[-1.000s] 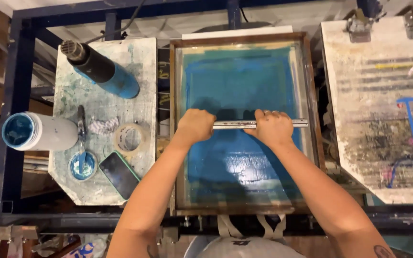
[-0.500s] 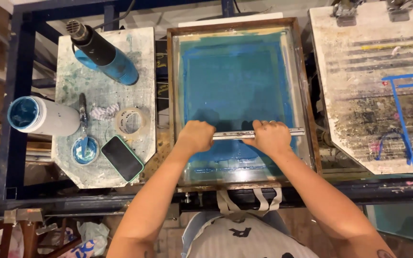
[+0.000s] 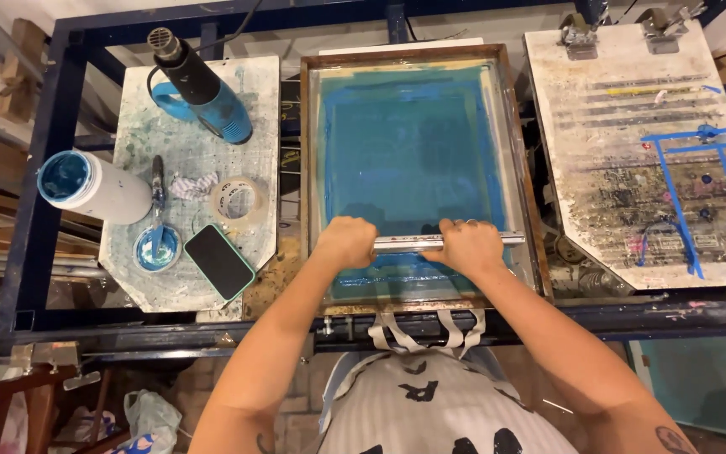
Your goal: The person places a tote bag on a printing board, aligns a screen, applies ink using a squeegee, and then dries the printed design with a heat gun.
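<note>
A framed printing screen [image 3: 418, 63] with blue-green mesh lies flat in the middle of the press. Across its near end runs a metal-handled squeegee [image 3: 409, 243]. My left hand [image 3: 348, 241] grips the squeegee's left part and my right hand [image 3: 466, 246] grips its right part, fingers curled over the bar. A streak of wet blue ink [image 3: 397, 276] shows on the mesh just below the hands. Pale straps [image 3: 418, 329] hang from under the frame's near edge.
On the left pallet [image 3: 132, 269] lie a blue heat gun [image 3: 199, 84], a white tub of blue ink [image 3: 86, 185], a lid with a spatula [image 3: 157, 244], a tape roll [image 3: 237, 200] and a black phone [image 3: 218, 261]. An ink-stained pallet [image 3: 632, 151] with blue tape stands on the right.
Both hands have drawn the squeegee along the screen toward me, from its middle to near its front edge. The view has shifted with them.
</note>
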